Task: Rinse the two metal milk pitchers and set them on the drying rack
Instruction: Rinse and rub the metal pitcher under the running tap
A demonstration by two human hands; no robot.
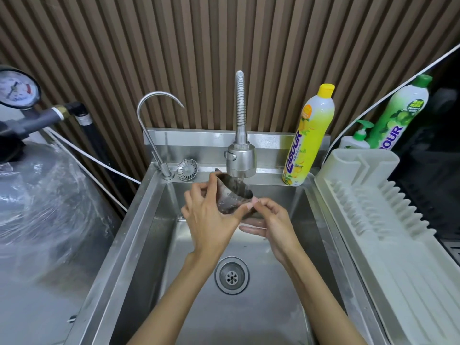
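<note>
One metal milk pitcher [232, 196] is tilted under the spray head of the tall flexible tap [241, 160], and water runs into its open mouth. My left hand [209, 215] grips its left side, with fingers curled over the rim. My right hand [270, 224] holds its lower right side, thumb on the edge and fingers underneath. Both hands are above the steel sink [286, 295]. The pale plastic drying rack [388, 220] stands to the right of the sink with nothing on it. A second pitcher is not in sight.
A thin gooseneck tap [154, 125] and a loose strainer [187, 169] sit on the sink's back ledge. A yellow dish soap bottle [308, 138] stands at the back right; a green one [395, 113] and a pump bottle [358, 139] stand behind the rack. A plastic-wrapped tank [42, 200] fills the left.
</note>
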